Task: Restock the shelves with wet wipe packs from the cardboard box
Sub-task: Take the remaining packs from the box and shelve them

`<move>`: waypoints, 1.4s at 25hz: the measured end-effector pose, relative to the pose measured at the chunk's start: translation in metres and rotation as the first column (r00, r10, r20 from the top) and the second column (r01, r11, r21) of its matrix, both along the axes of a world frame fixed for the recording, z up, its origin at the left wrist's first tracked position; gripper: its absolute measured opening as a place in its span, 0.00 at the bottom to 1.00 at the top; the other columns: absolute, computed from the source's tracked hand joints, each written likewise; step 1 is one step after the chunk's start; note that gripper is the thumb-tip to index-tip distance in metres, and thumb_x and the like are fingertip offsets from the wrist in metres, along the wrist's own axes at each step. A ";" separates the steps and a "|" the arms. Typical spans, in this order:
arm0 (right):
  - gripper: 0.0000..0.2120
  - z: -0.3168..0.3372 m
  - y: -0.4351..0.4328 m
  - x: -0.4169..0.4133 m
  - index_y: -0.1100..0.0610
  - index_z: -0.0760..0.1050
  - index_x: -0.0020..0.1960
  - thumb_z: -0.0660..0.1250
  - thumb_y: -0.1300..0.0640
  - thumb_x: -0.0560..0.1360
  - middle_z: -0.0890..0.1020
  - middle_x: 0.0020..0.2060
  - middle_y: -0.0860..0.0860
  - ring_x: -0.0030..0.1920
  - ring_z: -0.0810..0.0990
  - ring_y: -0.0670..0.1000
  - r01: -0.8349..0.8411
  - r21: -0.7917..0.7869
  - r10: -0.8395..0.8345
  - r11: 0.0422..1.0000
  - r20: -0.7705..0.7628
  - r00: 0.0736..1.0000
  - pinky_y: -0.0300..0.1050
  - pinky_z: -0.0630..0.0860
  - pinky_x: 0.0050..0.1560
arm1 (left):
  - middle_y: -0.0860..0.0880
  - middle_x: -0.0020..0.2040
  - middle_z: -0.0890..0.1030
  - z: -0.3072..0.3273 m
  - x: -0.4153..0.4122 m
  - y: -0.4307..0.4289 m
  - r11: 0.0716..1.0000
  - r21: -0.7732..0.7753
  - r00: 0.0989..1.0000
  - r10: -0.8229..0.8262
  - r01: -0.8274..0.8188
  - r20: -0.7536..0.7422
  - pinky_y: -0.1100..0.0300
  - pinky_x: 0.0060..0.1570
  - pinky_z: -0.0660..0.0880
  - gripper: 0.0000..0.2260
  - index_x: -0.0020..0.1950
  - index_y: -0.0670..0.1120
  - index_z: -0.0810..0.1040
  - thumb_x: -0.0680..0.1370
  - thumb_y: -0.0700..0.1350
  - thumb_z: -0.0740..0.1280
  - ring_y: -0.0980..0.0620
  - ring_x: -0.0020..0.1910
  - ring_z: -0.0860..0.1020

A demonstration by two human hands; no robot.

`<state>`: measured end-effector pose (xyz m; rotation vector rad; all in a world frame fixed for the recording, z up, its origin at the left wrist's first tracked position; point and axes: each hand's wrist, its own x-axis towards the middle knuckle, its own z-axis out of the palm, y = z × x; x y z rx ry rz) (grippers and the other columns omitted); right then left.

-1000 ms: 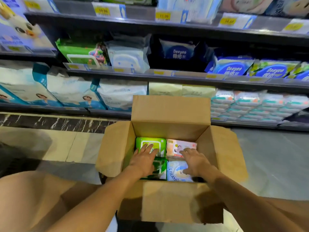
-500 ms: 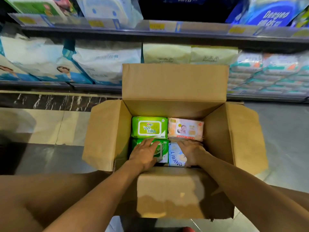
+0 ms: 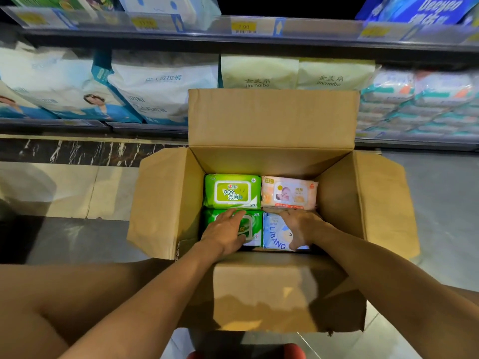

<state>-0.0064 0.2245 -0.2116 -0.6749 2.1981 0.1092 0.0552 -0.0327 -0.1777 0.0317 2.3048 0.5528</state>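
Observation:
An open cardboard box stands on the floor in front of me. Inside lie a light green wet wipe pack at the far left and a pink pack at the far right. My left hand rests flat on a dark green pack at the near left, fingers straight across its lid. My right hand spans the blue LIBANG pack at the near right. Its fingertips dip into the gap by the pink pack and its thumb hooks the near edge.
The bottom shelf behind the box holds large white and blue bags, two cream bags and stacked wipe packs at the right. A shelf edge with price tags runs above. The box's near flap folds toward me.
Both hands slid from the far packs toward me onto the near dark green and blue packs. My head tilted down and closer to the box.

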 end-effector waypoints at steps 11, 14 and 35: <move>0.56 0.121 -0.017 0.003 0.54 0.51 0.82 0.78 0.39 0.66 0.75 0.70 0.56 0.65 0.77 0.58 0.042 -0.091 -0.045 0.995 -0.027 0.999 0.50 0.76 0.60 | 0.49 0.69 0.76 0.050 0.005 0.023 0.706 0.308 0.764 0.528 -0.637 0.371 0.53 0.70 0.71 0.45 0.82 0.47 0.61 0.73 0.67 0.74 0.48 0.69 0.76; 0.55 0.159 -0.028 0.013 0.54 0.50 0.83 0.79 0.40 0.68 0.70 0.76 0.56 0.71 0.73 0.58 0.036 -0.150 -0.043 0.988 -0.043 0.998 0.49 0.71 0.66 | 0.56 0.70 0.77 0.067 0.011 0.019 0.585 0.396 0.705 0.550 -0.707 0.447 0.50 0.73 0.71 0.51 0.78 0.48 0.67 0.63 0.71 0.79 0.50 0.70 0.76; 0.45 0.126 0.020 -0.018 0.54 0.62 0.76 0.80 0.44 0.67 0.72 0.68 0.55 0.65 0.73 0.55 0.372 -0.152 -0.389 0.916 -0.099 0.916 0.48 0.72 0.65 | 0.56 0.52 0.87 0.055 0.035 -0.032 0.413 0.446 0.522 0.839 -0.794 0.153 0.47 0.54 0.84 0.34 0.59 0.56 0.79 0.57 0.63 0.84 0.54 0.50 0.86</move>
